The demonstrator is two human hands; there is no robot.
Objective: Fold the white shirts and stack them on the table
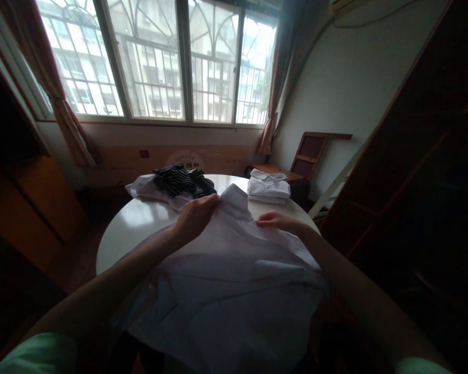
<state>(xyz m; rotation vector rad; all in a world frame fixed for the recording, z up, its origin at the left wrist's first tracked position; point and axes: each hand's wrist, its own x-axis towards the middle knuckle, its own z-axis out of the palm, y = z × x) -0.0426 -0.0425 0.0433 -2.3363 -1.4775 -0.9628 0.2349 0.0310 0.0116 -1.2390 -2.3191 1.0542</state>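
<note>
I saw the left hand (197, 218) pinching the white shirt (226, 280) at its collar, the right hand (277, 221) flat on it (fingers loose). Shirt covered the near side of the round white table (120, 228); striped garment (181, 180), folded stack (268, 188) behind, barred window (159, 57) beyond.

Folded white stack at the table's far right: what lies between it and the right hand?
In the head view, only bare white tabletop separates the folded white stack from the right hand.
</note>
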